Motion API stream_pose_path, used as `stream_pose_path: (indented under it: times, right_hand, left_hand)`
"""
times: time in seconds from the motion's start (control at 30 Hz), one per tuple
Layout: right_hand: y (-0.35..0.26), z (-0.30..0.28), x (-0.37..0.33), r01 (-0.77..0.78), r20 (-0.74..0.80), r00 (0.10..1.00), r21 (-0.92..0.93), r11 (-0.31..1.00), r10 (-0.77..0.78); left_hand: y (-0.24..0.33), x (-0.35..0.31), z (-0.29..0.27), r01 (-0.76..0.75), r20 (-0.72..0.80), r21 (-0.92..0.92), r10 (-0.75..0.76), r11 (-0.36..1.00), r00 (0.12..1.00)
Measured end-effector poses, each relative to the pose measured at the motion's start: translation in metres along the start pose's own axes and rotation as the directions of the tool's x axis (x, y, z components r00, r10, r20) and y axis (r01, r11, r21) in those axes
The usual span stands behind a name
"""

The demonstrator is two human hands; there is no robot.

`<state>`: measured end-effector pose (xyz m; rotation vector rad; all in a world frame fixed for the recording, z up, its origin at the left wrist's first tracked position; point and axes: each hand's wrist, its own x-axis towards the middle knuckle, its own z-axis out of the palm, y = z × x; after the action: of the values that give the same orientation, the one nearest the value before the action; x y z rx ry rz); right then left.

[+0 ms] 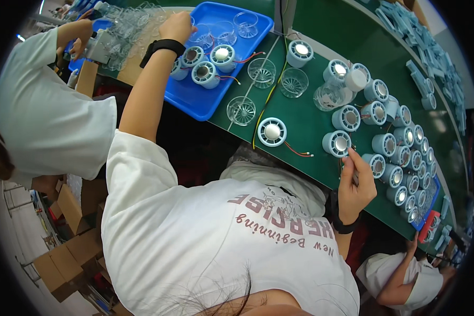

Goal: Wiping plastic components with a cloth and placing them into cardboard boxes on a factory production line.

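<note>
My right forearm could topple the crowd of pale-blue round units on the green counter if it swept sideways, as they stand close together. A snag on the red leads might pull the lone unit over the near edge, and a low pass of my left wrist could knock the clear cups in the blue tray. My right hand is nearly closed, thumb and forefinger together at the near rim of a pale-blue unit on the counter; whether they grip or merely touch it, I cannot tell. My left hand is curled at the tray's far side, beside a cup, its fingertips hidden, any hold unclear.
</note>
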<state>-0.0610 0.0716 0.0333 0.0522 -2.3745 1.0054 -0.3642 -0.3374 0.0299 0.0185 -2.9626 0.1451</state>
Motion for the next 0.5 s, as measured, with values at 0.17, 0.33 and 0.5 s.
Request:
stream_pose_path:
  times: [0.17, 0.33, 0.5]
  right_hand:
    - [0.0, -0.002, 0.0, 0.029, 0.033, 0.999, 0.008, 1.0, -0.03]
    - [0.003, -0.001, 0.0, 0.053, 0.042, 0.998, -0.004, 0.999, -0.052]
    - [0.005, 0.002, 0.0, 0.076, 0.027, 0.997, 0.022, 0.997, -0.077]
  left_hand:
    - [0.016, -0.012, -0.008, -0.052, 0.091, 0.021, 0.05, 0.998, 0.995]
    - [0.055, -0.05, -0.046, -0.47, -0.239, -0.205, 0.422, 0.859, 0.875]
    - [0.115, -0.119, -0.075, -0.884, -0.13, -0.239, 0.889, 0.401, 0.439]
